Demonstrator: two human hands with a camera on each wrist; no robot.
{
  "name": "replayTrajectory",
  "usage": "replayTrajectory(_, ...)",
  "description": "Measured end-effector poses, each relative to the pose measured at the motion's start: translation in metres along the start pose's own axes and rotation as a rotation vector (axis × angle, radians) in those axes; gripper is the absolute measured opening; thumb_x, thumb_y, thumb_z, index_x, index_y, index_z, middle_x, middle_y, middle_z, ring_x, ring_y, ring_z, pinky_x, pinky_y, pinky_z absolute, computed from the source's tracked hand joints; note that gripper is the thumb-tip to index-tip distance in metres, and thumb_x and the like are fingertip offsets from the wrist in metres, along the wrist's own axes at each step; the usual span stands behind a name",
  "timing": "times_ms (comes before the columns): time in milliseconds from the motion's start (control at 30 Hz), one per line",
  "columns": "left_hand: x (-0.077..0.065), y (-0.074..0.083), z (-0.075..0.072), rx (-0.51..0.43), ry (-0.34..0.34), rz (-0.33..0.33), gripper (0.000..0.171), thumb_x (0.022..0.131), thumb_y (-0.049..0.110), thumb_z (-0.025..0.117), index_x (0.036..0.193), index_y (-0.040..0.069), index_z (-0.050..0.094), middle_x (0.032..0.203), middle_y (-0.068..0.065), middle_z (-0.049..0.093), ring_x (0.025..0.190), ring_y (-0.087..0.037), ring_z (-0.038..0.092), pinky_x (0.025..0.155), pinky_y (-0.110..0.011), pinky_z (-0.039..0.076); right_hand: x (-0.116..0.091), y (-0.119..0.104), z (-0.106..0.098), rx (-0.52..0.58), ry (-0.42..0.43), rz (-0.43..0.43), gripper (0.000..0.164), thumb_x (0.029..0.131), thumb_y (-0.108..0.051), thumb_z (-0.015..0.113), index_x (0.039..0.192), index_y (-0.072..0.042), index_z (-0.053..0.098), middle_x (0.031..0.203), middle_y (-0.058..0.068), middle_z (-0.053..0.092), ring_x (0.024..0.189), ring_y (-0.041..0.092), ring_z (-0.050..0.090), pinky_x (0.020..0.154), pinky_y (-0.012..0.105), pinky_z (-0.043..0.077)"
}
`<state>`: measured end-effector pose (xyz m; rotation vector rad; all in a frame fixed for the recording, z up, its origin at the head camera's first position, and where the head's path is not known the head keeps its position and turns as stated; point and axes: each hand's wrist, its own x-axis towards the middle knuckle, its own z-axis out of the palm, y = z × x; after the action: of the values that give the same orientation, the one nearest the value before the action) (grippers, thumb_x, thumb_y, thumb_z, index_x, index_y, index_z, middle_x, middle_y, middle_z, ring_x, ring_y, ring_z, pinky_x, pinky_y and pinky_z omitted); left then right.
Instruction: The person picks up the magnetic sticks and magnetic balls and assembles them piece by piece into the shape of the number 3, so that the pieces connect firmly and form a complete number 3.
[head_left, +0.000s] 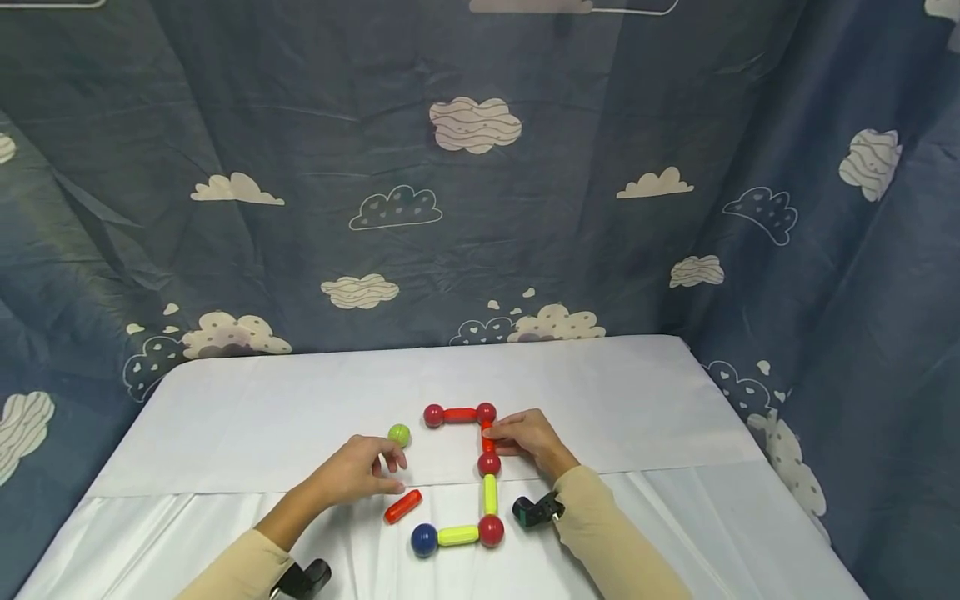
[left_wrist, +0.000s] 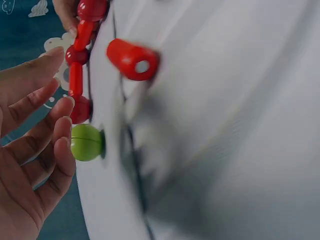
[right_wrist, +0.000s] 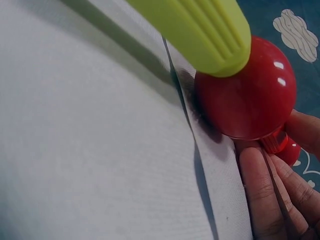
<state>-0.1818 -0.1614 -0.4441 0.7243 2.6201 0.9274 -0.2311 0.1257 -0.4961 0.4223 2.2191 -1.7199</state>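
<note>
On the white cloth lies a chain of balls and magnetic rods. A red ball [head_left: 433,416], a red rod and another red ball [head_left: 486,412] form its far end. My right hand [head_left: 531,435] pinches the upright red rod [head_left: 487,435] between the upper and middle red balls [head_left: 489,463]. Below run a yellow-green rod [head_left: 490,494], a red ball [head_left: 491,531], a second yellow-green rod [head_left: 457,536] and a blue ball [head_left: 423,540]. Left of the chain, my left hand [head_left: 363,469] holds nothing, fingers loosely bent, near a green ball [left_wrist: 86,142] and a loose red rod [left_wrist: 132,59].
The white cloth [head_left: 300,400] covers the table, with a seam across its middle. A dark blue curtain [head_left: 525,250] with cloud prints hangs behind and at both sides. Black wrist cameras [head_left: 536,510] sit on both forearms.
</note>
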Motion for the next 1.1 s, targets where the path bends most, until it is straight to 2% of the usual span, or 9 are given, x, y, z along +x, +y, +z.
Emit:
replayTrajectory(233, -0.006, -0.006, 0.016, -0.068, -0.025, 0.015, 0.027, 0.076, 0.017, 0.082, 0.097, 0.010, 0.066, 0.082, 0.003, 0.060, 0.062, -0.007, 0.050, 0.056, -0.023, 0.041, 0.002, -0.001, 0.000, 0.006, 0.017, 0.011, 0.023, 0.076, -0.011, 0.082, 0.092, 0.002, 0.072, 0.080, 0.011, 0.072, 0.064, 0.016, 0.069, 0.059, 0.026, 0.055)
replayTrajectory(533, -0.008, -0.005, 0.030, -0.026, -0.031, 0.009, 0.033, 0.074, 0.019, 0.083, 0.100, 0.007, 0.067, 0.078, 0.006, 0.057, 0.059, -0.005, 0.046, 0.054, -0.022, 0.038, 0.002, -0.001, 0.000, 0.007, 0.013, 0.015, 0.024, 0.076, -0.011, 0.082, 0.093, 0.002, 0.072, 0.081, 0.010, 0.072, 0.066, 0.016, 0.069, 0.059, 0.026, 0.055)
replayTrajectory(700, -0.010, -0.005, 0.033, 0.008, -0.016, 0.016, 0.027, 0.072, 0.018, 0.084, 0.093, 0.011, 0.068, 0.076, 0.009, 0.056, 0.059, -0.004, 0.045, 0.056, -0.023, 0.038, 0.002, 0.000, 0.001, 0.005, 0.012, 0.012, 0.024, 0.076, -0.011, 0.082, 0.094, 0.002, 0.073, 0.081, 0.011, 0.072, 0.066, 0.017, 0.069, 0.059, 0.027, 0.055)
replayTrajectory(900, -0.011, -0.006, 0.034, 0.002, -0.006, 0.035, 0.018, 0.074, 0.014, 0.082, 0.086, 0.013, 0.069, 0.072, 0.010, 0.057, 0.059, -0.002, 0.046, 0.055, -0.022, 0.039, 0.001, 0.000, 0.001, -0.006, 0.012, 0.009, 0.024, 0.077, -0.011, 0.081, 0.095, 0.002, 0.073, 0.080, 0.010, 0.072, 0.064, 0.016, 0.069, 0.059, 0.026, 0.055)
replayTrajectory(1100, -0.010, -0.005, 0.035, 0.011, -0.009, -0.010, 0.013, 0.079, 0.015, 0.077, 0.090, 0.015, 0.070, 0.073, 0.012, 0.055, 0.064, -0.005, 0.047, 0.058, -0.023, 0.040, 0.001, 0.000, 0.001, -0.028, 0.018, 0.013, 0.024, 0.078, -0.014, 0.080, 0.096, 0.000, 0.073, 0.079, 0.008, 0.071, 0.062, 0.015, 0.069, 0.061, 0.024, 0.054)
